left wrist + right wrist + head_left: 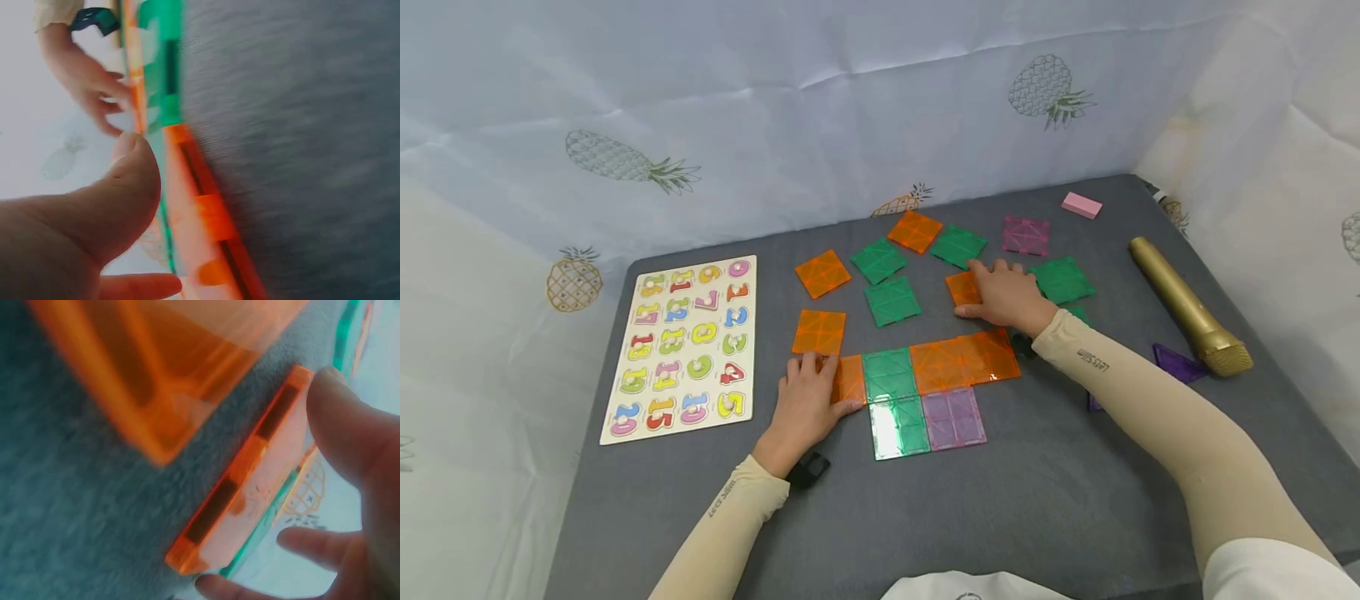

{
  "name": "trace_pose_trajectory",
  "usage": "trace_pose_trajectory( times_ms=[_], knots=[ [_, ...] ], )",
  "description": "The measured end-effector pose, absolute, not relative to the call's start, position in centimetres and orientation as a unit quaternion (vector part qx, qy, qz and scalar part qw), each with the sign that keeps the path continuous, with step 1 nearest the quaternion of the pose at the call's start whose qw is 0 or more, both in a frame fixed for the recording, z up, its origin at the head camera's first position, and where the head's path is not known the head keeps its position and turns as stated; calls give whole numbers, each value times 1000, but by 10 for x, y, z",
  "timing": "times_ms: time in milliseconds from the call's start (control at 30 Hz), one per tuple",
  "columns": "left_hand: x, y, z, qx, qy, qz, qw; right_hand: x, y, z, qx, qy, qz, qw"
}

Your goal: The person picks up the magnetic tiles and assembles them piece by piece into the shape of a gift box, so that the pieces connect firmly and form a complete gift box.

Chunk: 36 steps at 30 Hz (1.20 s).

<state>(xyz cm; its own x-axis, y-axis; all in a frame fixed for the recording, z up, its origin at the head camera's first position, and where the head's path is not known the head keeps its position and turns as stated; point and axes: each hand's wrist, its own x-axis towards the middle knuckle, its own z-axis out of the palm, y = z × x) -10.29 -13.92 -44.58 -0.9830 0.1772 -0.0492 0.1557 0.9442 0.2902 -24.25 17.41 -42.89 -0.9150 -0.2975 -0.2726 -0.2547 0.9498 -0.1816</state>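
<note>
Orange tile point(853, 380), left hand point(802, 402) touching, grip apart, right hand point(1009, 296) pinching second tile point(962, 288)

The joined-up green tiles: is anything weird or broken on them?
One thing looks odd: the lower green tile has a bright white patch on its left side, unlike the upper green tile. It's probably just light shining; I see no crack.

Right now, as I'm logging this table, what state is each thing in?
Left hand: holding orange tile
Right hand: holding another orange tile
Central tiles: flat, grouped
Loose tiles: flat, scattered
Number board: flat, filled
Golden microphone: lying down
Pink block: lying flat
Dark purple pieces: partly hidden
</note>
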Motion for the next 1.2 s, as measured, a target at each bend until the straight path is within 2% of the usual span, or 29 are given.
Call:
trace_pose_trajectory(
  times_ms=[233, 433, 533, 667, 967, 1200],
  knots=[
    [-132, -142, -430, 46, 988, 145, 24, -250, 166, -431, -127, 975, -68, 171],
    [-172, -138, -427, -16, 986, 132, 99, -251, 165, -432, -141, 972, -94, 163],
    [-185, -136, -430, -30, 984, 124, 124, -249, 169, -432, -165, 971, -94, 142],
    [-192, -139, -432, -37, 983, 125, 131, -241, 176, -428, -217, 968, -93, 90],
    [-196, -146, -429, -14, 978, 161, 135, -182, 202, -409, -354, 928, -114, -5],
    [-195, -145, -429, -7, 976, 175, 130, -128, 223, -401, -427, 893, -138, 25]
  ],
)
